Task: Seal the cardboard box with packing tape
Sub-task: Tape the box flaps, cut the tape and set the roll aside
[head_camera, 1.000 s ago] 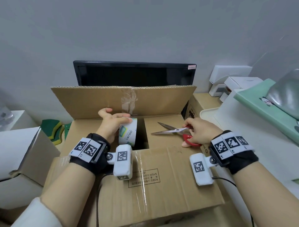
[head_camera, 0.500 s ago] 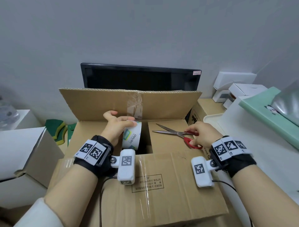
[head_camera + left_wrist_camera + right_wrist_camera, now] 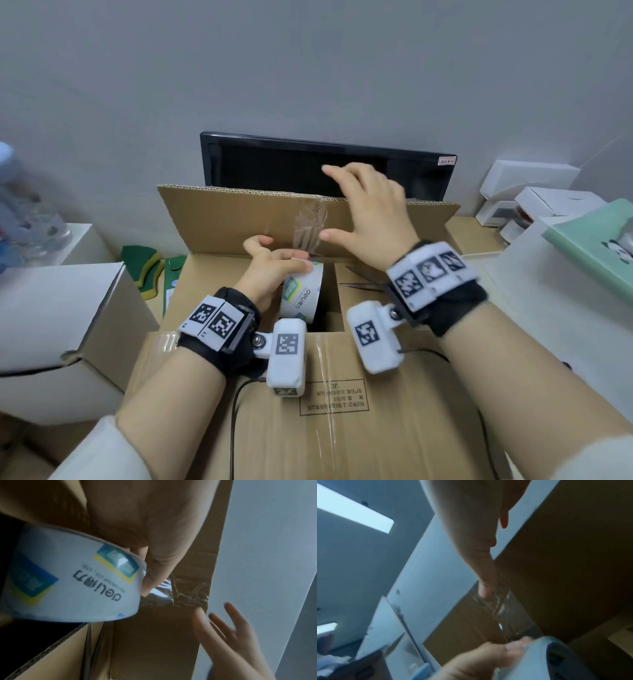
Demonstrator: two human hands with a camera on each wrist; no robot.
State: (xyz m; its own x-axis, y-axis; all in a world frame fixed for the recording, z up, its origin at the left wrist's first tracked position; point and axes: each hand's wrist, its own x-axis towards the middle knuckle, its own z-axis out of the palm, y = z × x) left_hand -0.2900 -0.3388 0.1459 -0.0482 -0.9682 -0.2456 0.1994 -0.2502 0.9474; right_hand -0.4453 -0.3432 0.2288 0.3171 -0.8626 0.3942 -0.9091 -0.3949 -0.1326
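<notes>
Figure: sealing at an early stage, head view with both wrist views. The cardboard box point(image 3: 342, 411) lay before me with its near flap folded down at 6 o'clock and its far flap point(image 3: 239, 222) standing upright at 12 o'clock; the two side flaps lay flat, with a dark gap open between them. My left hand point(image 3: 270, 274) curled round the roll of packing tape point(image 3: 301, 294), held over that gap near the centre of the box; the left wrist view showed the fingertips point(image 3: 150, 582) pinching the roll's edge, just beside a crumpled clear strip point(image 3: 310, 226) stuck on the inner face of the far flap. Whether that strip ran unbroken to the roll I could not tell. My right hand point(image 3: 370, 212) was spread, fingers straight, gripping nothing, at the top edge of the far flap toward 1 o'clock; the right wrist view placed one fingertip point(image 3: 485, 591) on or just over the crumpled strip. The scissors point(image 3: 363, 279) lay on the right side flap, mostly hidden beneath my right wrist. A flat band of clear tape already showed along the near flap. By my judgement, little was done: the far flap had yet to be folded down, and the centre seam remained untaped and uncut.
</notes>
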